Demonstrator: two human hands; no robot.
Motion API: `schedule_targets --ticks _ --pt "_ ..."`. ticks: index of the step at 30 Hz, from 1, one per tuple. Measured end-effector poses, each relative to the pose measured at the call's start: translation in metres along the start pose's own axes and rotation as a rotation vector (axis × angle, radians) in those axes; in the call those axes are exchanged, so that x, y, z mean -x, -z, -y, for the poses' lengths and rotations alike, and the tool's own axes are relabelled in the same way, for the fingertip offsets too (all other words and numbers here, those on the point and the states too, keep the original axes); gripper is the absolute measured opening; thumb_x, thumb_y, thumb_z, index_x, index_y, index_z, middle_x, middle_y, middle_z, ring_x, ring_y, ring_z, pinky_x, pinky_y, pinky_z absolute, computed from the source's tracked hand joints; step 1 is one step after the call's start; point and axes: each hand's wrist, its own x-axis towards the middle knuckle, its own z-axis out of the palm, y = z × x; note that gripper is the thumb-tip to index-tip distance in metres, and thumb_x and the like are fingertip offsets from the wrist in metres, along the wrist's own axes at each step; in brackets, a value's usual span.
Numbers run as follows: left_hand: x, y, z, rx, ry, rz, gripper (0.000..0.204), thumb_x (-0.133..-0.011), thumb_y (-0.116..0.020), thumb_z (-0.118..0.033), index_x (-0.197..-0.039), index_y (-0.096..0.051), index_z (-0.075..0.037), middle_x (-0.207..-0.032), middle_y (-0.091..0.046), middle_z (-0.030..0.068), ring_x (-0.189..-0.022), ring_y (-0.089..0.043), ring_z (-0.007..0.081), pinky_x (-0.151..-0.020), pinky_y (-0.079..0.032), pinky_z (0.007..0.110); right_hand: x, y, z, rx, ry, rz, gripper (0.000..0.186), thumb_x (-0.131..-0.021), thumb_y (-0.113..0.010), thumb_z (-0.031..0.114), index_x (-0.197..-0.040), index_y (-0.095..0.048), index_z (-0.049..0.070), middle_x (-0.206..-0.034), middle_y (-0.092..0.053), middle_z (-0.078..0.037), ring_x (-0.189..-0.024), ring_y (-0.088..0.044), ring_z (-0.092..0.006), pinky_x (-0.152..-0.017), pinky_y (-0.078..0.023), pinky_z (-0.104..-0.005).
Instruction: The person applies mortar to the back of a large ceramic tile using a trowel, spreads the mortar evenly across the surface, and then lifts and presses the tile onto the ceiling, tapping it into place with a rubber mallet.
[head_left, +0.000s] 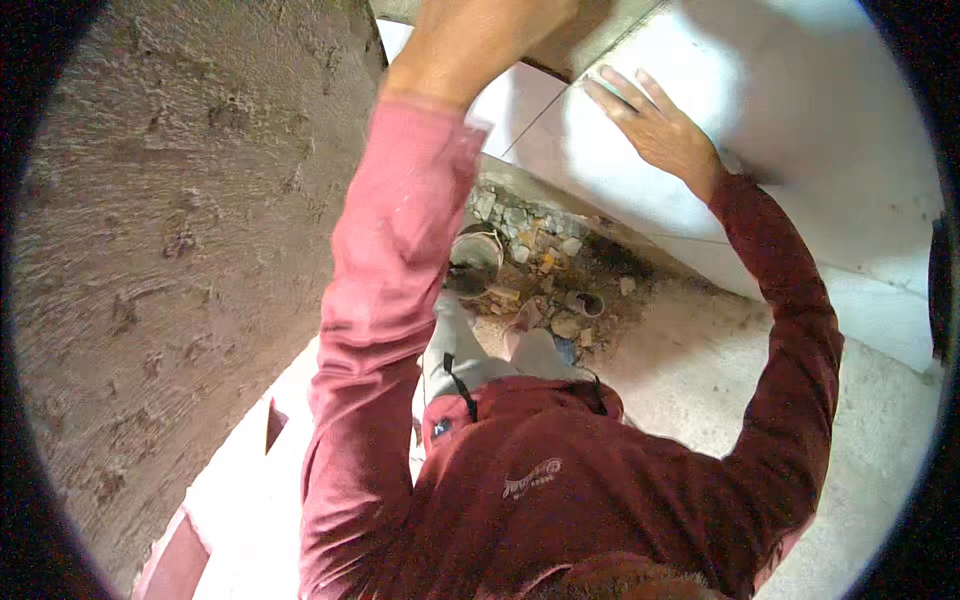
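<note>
My right hand [660,135] lies with its fingers spread against a large, glossy white wall tile [655,75], with nothing in its grasp. Higher up and to the left, my left hand [480,40] reaches to the upper edge of the view, near a brownish untiled patch [572,42] of the wall. Its fingers are mostly cut off, so what it touches or holds cannot be made out. Thin dark joints separate the white tiles around both hands.
A rough, grey-brown plastered wall [190,210] rises close on my left. By my feet are a round bucket [477,250], broken stones [515,218] and a short, hollow cylinder [586,304]. Pale concrete floor [690,345] extends to the right.
</note>
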Motion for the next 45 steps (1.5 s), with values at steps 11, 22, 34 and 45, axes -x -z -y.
schedule_targets --ticks 11,22,34,45 --pt "0.651 0.191 -0.125 -0.025 1.529 0.721 0.05 -0.094 -0.063 -0.019 -0.137 -0.051 0.002 -0.132 -0.058 0.0262 -0.124 -0.055 0.038 -0.103 -0.043 0.043 -0.014 0.01 0.074 -0.428 0.119 -0.154 0.046 -0.096 -0.054 0.02 -0.142 -0.053 0.01 -0.14 -0.051 -0.017 -0.13 -0.047 -0.0275 -0.118 -0.028 -0.049" --pt "0.817 0.292 -0.509 0.282 2.128 0.962 0.033 -0.094 -0.056 -0.033 -0.093 -0.066 -0.001 -0.069 -0.061 0.0133 -0.058 -0.061 0.0282 -0.053 -0.05 0.044 0.009 -0.011 -0.024 0.502 0.121 -0.063 0.051 -0.096 -0.055 0.021 -0.145 -0.047 0.007 -0.154 -0.039 -0.009 -0.143 -0.036 -0.0278 -0.116 -0.033 -0.047" --pt "0.757 0.252 -0.362 0.256 2.192 0.014 0.05 -0.1 -0.059 -0.014 -0.143 -0.045 0.006 -0.142 -0.053 0.0202 -0.127 -0.055 0.0259 -0.106 -0.044 0.035 0.022 -0.03 0.008 0.115 0.108 -0.068 0.075 -0.085 -0.071 0.037 -0.146 -0.043 0.005 -0.152 -0.041 -0.006 -0.144 -0.035 -0.0251 -0.12 -0.033 -0.0417" --pt "0.652 0.283 -0.192 0.073 1.668 0.312 0.046 -0.101 -0.057 -0.017 -0.141 -0.049 0.004 -0.137 -0.057 0.0198 -0.118 -0.06 0.0302 -0.098 -0.049 0.039 0.094 0.152 -0.033 0.165 -0.232 -0.738 0.042 -0.097 -0.057 0.045 -0.136 -0.06 0.029 -0.155 -0.036 0.005 -0.15 -0.019 -0.0279 -0.122 -0.025 -0.0543"
